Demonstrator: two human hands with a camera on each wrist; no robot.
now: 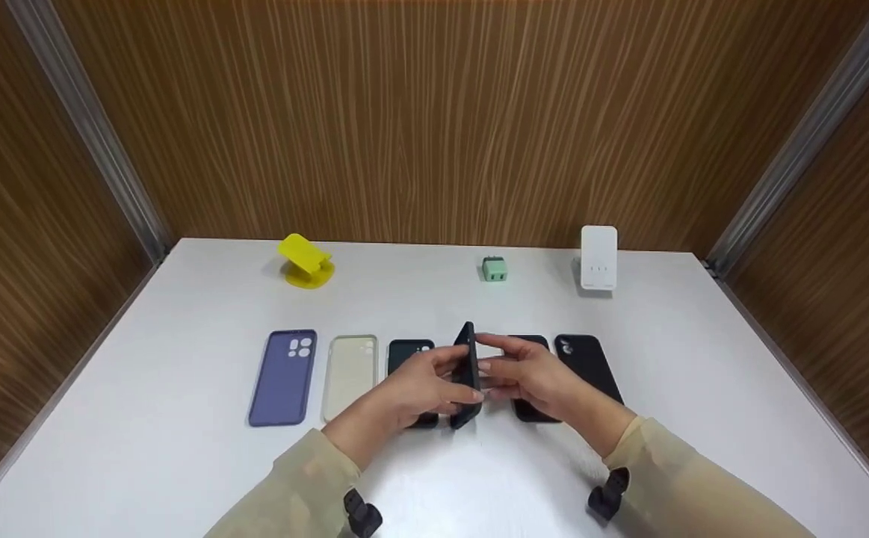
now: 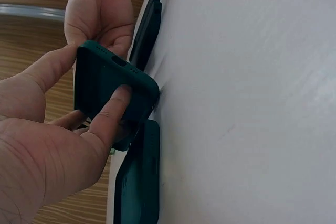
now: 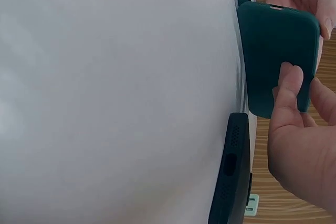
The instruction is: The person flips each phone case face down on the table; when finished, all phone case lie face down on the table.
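Note:
Between both hands a dark green phone case stands tilted up on edge over the table. Its hollow inside faces my left hand, which grips it with a finger against the inner surface. From the other side my right hand holds it, fingertips on the smooth back and a finger at the far edge. Another dark green case lies below the left hand, partly hidden. A dark case is mostly covered by the right hand, and a black case lies to its right.
Further left lie a cream case and a purple case. Along the back stand a yellow phone stand, a mint green charger plug and a white upright block. Wood-grain panels wall in the white table.

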